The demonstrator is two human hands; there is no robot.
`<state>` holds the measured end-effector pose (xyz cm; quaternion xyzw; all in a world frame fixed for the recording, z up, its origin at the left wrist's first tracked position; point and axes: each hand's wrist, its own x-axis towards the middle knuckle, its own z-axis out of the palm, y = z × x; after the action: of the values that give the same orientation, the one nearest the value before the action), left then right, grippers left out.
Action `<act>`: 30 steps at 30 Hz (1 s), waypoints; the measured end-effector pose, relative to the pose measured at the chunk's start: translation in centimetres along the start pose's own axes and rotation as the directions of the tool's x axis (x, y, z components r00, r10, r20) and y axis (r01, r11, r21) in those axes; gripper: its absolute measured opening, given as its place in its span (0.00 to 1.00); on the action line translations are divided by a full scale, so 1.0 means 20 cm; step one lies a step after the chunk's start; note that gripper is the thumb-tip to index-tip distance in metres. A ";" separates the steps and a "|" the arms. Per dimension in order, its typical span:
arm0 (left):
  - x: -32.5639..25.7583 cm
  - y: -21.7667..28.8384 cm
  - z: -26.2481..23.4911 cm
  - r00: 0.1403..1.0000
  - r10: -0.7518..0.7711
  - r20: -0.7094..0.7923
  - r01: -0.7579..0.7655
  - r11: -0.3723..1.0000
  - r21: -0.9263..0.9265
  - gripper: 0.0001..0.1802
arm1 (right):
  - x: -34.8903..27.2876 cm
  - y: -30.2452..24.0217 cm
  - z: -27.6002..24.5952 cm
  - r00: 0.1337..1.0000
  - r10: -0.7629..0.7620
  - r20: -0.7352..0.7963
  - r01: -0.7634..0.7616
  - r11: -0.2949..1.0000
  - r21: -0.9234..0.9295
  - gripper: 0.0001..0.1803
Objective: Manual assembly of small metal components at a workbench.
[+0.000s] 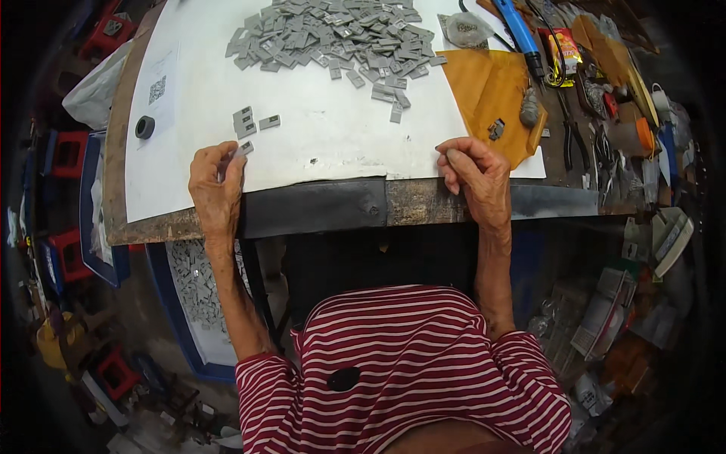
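The left hand [215, 185] is near the front edge of the surface [423, 203], over toward its left side. Its grip is pressed together on one small, flat, grey block [244, 149], with the thumb on one side and a finger on the other. The block is right at the fingertips and pokes out past them, over a big white sheet [325, 136].

Just past that hand, a little bunch of flat grey blocks [243, 122] sits on the sheet. One more flat grey block [270, 121] lies just to the right of the bunch. Farther back is a big, messy heap of flat grey blocks [333, 34] (there are far too many to count!), well apart from both hands.

The right hand [484, 181] is over the front edge too, far from the left one. Its fingers are curled in and its thumb is close to them, but I cannot tell if that grip holds anything.

Near the right hand lies a mustard-brown, creased sheet [484, 83]. Behind that is a blue and black stick-shaped tool [520, 34]. A small, round, black ring [144, 127] sits off to the left.
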<state>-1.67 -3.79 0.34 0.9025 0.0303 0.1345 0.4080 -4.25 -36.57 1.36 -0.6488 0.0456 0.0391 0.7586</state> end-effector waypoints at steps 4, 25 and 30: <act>-0.02 0.03 0.01 0.995 0.073 -0.075 -0.067 0.995 0.076 0.11 | -0.02 -0.01 -0.02 1.000 -0.016 -0.025 0.017 1.000 0.019 0.08; 0.08 0.55 0.67 0.908 0.327 0.263 -0.384 0.900 0.207 0.15 | -0.08 -0.02 -0.16 0.978 -0.081 -0.191 0.078 0.997 -0.025 0.07; 0.08 0.52 0.66 0.913 0.271 0.305 -0.313 0.944 0.100 0.10 | -0.05 -0.03 -0.27 0.933 -0.168 -0.318 0.136 0.983 -0.121 0.06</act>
<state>2.82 -20.07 0.10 0.9343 -0.1549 0.0590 0.3158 -5.30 -41.98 1.29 -0.6839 0.1186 -0.1255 0.7089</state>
